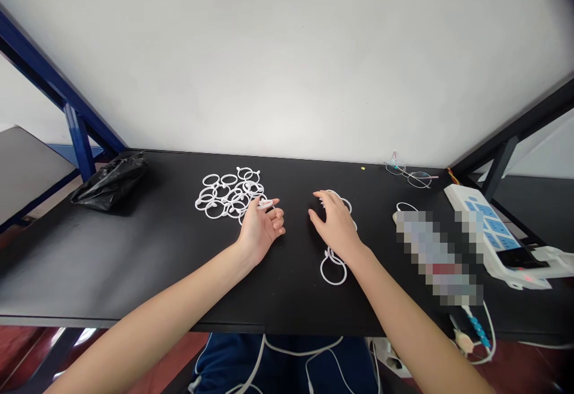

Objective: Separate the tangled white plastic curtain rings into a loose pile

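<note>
My left hand [263,226] is turned palm up with its fingers curled, and a white plastic ring [265,204] is pinched between thumb and index finger. Just behind it lies a loose heap of similar white rings [215,208], several of them overlapping, with small knobs on their rims. My right hand [334,220] hovers palm down, thumb and fingers apart, over a second group of white rings [333,283]. It partly covers those rings; whether its fingertips touch one I cannot tell.
On the black table [156,262] a black plastic bag [112,182] lies at the far left. To the right are eyeglasses [408,173], a blurred-out phone-like object [437,259] with a cable, and a white power strip [493,232]. A white wall [287,71] stands behind.
</note>
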`<state>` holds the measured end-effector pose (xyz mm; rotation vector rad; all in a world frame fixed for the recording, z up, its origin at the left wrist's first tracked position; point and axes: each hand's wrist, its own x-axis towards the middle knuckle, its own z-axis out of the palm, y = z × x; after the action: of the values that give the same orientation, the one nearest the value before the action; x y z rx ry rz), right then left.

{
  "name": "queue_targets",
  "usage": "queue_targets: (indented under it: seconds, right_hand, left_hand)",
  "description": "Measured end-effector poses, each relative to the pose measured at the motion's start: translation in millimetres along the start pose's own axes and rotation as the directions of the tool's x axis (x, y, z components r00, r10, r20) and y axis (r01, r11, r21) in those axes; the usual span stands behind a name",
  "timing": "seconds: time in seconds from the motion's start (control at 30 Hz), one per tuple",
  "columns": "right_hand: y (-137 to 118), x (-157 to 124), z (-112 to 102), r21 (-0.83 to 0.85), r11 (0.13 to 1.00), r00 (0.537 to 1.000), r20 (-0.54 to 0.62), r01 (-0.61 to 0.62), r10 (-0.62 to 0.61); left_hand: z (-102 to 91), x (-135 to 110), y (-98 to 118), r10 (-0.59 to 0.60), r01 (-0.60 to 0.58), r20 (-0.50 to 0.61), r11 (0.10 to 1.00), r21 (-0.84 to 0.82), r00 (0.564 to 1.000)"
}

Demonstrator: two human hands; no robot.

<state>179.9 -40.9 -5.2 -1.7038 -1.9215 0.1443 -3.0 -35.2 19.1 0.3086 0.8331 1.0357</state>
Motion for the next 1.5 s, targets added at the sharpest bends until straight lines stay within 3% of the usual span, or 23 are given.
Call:
queue_targets:
  seconds: [0.33,0.6,0.9,1.1,1.2,1.27,1.37,1.5]
  right_hand:
    - [-1.7,-0.6,2.0,0.203,0.979,0.998,-0.057,0.004,0.008]
    - [-7.0,-0.3,-4.6,0.21,0.978,0.991,-0.132,-0.003,0.032]
    - [-13.8,0.0,-9.0,0.215,0.977,0.978,-0.203,0.005,0.039]
    - [-19.3,-0.6,-10.2,0.27,0.962,0.96,-0.278,0.048,0.031]
    - [-21.4,-1.5,-11.5,0.314,0.936,0.933,-0.359,0.159,-0.038]
    - [-22.9,-2.8,-13.2,0.34,0.896,0.912,-0.384,0.287,-0.146]
    - [-26.5,-5.7,-16.2,0.392,0.812,0.892,-0.319,0.432,-0.32]
    - [-31.9,-8.9,-16.9,0.49,0.747,0.89,-0.172,0.449,-0.422]
  left_hand:
    - [0.7,0.1,-0.7,0.0,0.0,-0.006,0.999,-0.039,1.0]
    - [-3.4,2.0,-3.0,0.006,-0.001,0.036,0.991,-0.135,0.999]
    - [-0.6,-1.1,-0.6,-0.032,0.032,0.0,0.989,-0.147,0.999]
    - [0.9,-3.7,0.2,-0.115,0.127,0.107,0.985,-0.113,0.988]
    - [2.6,-6.2,0.6,-0.164,0.18,0.202,0.982,-0.063,0.966]
    - [3.4,-7.5,-0.1,-0.189,0.195,0.234,0.981,0.0,0.954]
    - [3.2,-7.8,-3.3,-0.224,0.194,0.247,0.971,0.142,0.943]
    - [1.2,-7.2,-8.6,-0.231,0.146,0.298,0.948,0.282,0.926]
